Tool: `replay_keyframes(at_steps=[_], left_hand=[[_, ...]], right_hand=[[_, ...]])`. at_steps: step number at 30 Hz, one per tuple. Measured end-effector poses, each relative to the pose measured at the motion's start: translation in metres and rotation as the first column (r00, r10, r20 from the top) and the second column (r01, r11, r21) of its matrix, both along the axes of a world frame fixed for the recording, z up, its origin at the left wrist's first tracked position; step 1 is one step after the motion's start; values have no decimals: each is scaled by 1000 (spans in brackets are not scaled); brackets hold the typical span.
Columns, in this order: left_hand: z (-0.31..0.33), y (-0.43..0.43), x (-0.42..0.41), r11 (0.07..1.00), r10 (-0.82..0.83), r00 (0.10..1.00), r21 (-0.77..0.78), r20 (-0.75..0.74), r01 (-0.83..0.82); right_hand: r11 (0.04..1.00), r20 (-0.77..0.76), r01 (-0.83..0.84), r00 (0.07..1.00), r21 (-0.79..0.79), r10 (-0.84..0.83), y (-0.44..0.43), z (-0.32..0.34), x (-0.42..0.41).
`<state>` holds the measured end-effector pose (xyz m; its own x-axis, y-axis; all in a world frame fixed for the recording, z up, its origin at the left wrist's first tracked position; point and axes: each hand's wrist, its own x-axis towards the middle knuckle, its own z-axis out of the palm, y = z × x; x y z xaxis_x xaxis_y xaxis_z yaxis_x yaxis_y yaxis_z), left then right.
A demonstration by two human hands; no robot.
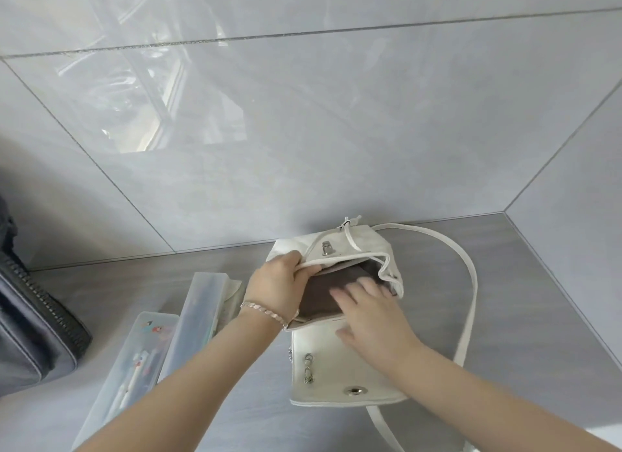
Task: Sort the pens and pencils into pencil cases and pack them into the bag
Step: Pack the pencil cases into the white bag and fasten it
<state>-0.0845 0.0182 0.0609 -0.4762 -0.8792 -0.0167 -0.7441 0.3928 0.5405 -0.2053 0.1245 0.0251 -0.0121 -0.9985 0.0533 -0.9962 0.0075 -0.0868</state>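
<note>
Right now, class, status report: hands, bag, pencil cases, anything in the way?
Left hand grips white bag rim, flap open. Right hand flat at its mouth. Pencil cases outside, left of bag. Nothing blocking.

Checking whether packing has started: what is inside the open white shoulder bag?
Only brown lining shows inside the white shoulder bag; nothing packed is visible. The right hand covers part of the interior; the left hand grips the rim.
</note>
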Motion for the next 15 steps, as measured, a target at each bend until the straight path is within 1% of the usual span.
replay_keyframes(at_steps=[2,4,5,7,9,11,13,15], left_hand=[[11,-1,-8,997,31,996,-68,80,-25],[24,-8,-15,990,73,990,-132,119,-57],[31,-16,-16,985,97,987,-152,130,-76],[41,-36,-17,980,141,975,-168,173,-112],[44,-62,-15,985,155,963,-105,219,-134],[38,-86,-11,982,165,968,54,191,-179],[29,-98,-8,959,189,967,182,169,-219],[20,-94,-8,955,180,960,194,214,-222]], right_hand=[[999,-47,-11,999,41,13,-9,11,-9],[992,-45,-98,994,84,102,-10,24,-12],[987,-59,-144,987,67,148,-8,34,-11],[971,-85,-236,969,-32,232,-1,46,-12],[956,-122,-281,955,-85,270,3,54,-15],[937,-140,-337,936,-88,323,5,54,-17],[925,-146,-380,916,-15,374,5,52,-18],[908,-152,-407,895,100,418,3,54,-15]])
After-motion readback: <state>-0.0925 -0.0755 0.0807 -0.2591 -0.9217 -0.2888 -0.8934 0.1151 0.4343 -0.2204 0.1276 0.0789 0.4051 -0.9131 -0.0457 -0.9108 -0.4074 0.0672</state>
